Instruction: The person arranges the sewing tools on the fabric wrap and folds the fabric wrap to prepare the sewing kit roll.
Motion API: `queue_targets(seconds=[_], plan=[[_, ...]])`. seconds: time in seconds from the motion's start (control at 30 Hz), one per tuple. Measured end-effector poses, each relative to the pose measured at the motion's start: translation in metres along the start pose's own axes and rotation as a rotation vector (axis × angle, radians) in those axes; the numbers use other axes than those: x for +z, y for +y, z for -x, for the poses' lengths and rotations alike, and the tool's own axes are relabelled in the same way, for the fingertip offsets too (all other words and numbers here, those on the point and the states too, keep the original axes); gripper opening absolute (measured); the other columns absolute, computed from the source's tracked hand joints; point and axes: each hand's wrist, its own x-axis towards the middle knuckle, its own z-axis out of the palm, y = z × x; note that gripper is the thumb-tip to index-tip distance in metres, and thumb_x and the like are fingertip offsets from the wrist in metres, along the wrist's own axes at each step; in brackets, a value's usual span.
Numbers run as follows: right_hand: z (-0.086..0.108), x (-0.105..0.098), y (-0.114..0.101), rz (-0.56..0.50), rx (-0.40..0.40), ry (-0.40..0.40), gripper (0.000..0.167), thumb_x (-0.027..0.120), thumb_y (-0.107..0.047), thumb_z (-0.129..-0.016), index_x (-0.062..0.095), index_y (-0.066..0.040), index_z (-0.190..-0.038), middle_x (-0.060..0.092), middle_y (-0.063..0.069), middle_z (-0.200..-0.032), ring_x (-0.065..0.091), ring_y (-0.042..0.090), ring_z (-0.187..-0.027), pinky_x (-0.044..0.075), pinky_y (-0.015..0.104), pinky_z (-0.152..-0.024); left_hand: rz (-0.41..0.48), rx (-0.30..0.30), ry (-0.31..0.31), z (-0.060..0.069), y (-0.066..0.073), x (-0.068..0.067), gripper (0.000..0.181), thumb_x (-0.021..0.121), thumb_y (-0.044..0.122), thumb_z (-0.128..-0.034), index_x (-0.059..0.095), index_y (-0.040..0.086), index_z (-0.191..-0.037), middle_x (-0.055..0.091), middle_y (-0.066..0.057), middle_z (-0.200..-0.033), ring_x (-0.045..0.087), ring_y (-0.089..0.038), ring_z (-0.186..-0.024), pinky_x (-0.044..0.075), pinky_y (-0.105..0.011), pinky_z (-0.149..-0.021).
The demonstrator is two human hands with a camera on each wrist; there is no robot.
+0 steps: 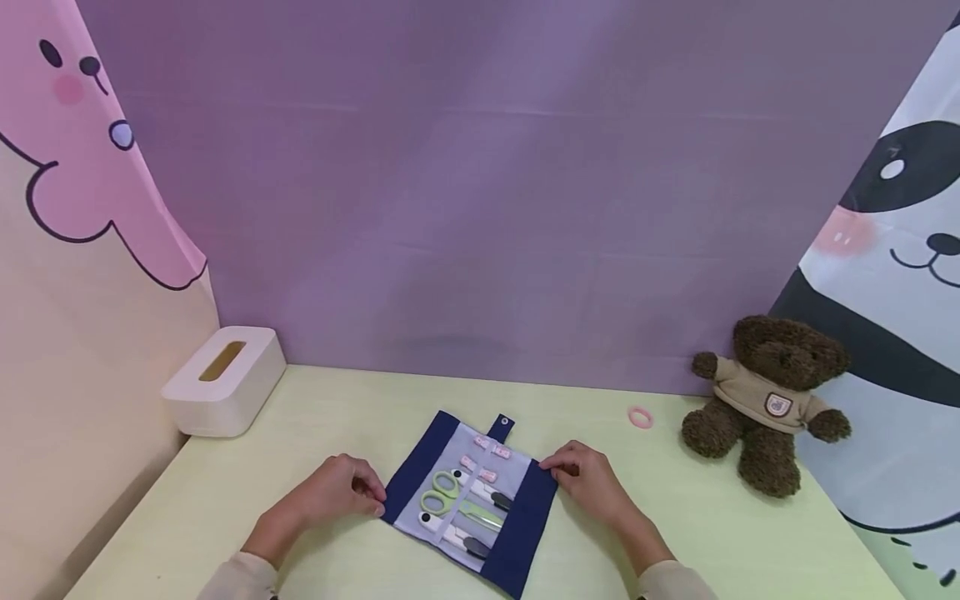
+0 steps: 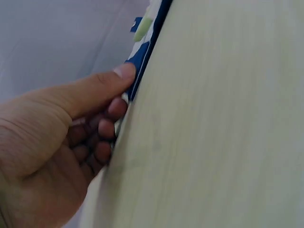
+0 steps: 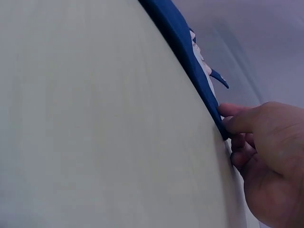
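Observation:
A fabric tool pouch [image 1: 525, 533] with navy side panels and a grey inside lies unfolded on the table. Held under its elastic strap are green-handled scissors [image 1: 444, 492], two white-and-black tools [image 1: 465, 537] and several small pink-and-white pieces [image 1: 480, 468]. A navy tab with a snap [image 1: 501, 427] sticks out at the far edge. My left hand [image 1: 337, 492] pinches the left navy panel at its near corner, thumb on top in the left wrist view. At the far right corner, my right hand [image 1: 592, 483] pinches the other panel between thumb and fingers.
A white tissue box [image 1: 225, 383] stands at the table's back left. Toward the back right lie a pink ring [image 1: 640, 417] and a seated brown teddy bear [image 1: 772, 400]. A purple curtain [image 1: 480, 208] hangs behind the pale table [image 1: 360, 400].

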Motion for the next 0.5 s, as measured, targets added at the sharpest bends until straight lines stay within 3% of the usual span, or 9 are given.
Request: queue_targets(seconds=[0.23, 0.37, 0.5], plan=[[0.018, 0.002, -0.014, -0.13, 0.265, 0.1, 0.016, 0.081, 0.003, -0.083, 0.081, -0.009, -0.093, 0.075, 0.003, -0.087, 0.06, 0.0, -0.073, 0.051, 0.017, -0.068, 0.098, 0.035, -0.046, -0.008, -0.01, -0.004, 0.014, 0.083, 0.015, -0.0862, 0.081, 0.015, -0.1, 0.075, 0.0, -0.097, 0.061, -0.001, -0.085, 0.051, -0.017, -0.076], [0.021, 0.007, -0.024, -0.089, 0.277, 0.066, 0.014, 0.085, 0.0, -0.08, 0.081, -0.008, -0.091, 0.072, 0.001, -0.083, 0.056, 0.001, -0.07, 0.048, 0.018, -0.065, 0.077, 0.053, -0.066, -0.011, -0.007, -0.007, 0.013, 0.084, 0.013, -0.0847, 0.081, 0.012, -0.098, 0.074, -0.001, -0.096, 0.06, 0.0, -0.083, 0.052, -0.017, -0.075], [0.017, 0.005, -0.024, -0.004, 0.256, 0.055, 0.015, 0.087, -0.001, -0.078, 0.081, -0.008, -0.09, 0.066, 0.0, -0.08, 0.053, 0.004, -0.071, 0.046, 0.02, -0.065, 0.043, 0.073, -0.082, -0.013, -0.001, -0.001, 0.015, 0.087, 0.01, -0.0799, 0.081, 0.01, -0.094, 0.072, 0.001, -0.09, 0.057, 0.002, -0.077, 0.051, -0.017, -0.069]])
